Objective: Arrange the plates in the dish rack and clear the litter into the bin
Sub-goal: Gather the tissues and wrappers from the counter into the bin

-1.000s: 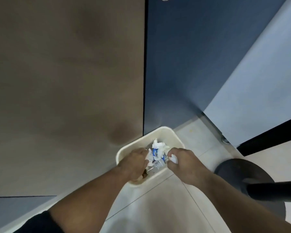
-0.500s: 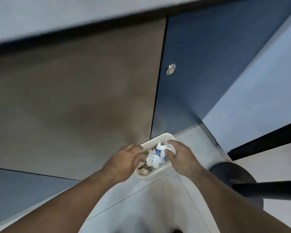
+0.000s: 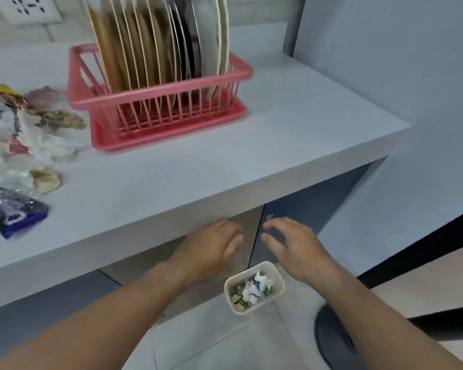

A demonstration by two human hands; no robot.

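Two bare forearms reach forward over a pale tiled floor (image 3: pixel 225 343); a dark round base (image 3: pixel 332 340) sits on the tiles at the right; between the arms stands the bin (image 3: pixel 275 292), a small cream tub with rounded corners, holding crumpled white, blue and brown scraps. Above it the left hand (image 3: pixel 211 249) hangs empty with fingers loosely curled, and the right hand (image 3: pixel 292 244) hangs empty too, fingers spread apart; both are clear of the bin and in front of the cabinet doors, one brown, one dark blue. The desk (image 3: pixel 278 145) is a smooth pale slab whose thick edge juts over the doors; on its left lies the litter (image 3: pixel 24 134), crinkled clear film, brown wads and a shiny blue wrapper (image 3: pixel 14 212). Farther back stands the rack (image 3: pixel 158 102), pink slatted plastic, packed with plates (image 3: pixel 150 44) on edge, tan, dark and cream; a white socket (image 3: pixel 30 8) is on the wall behind.
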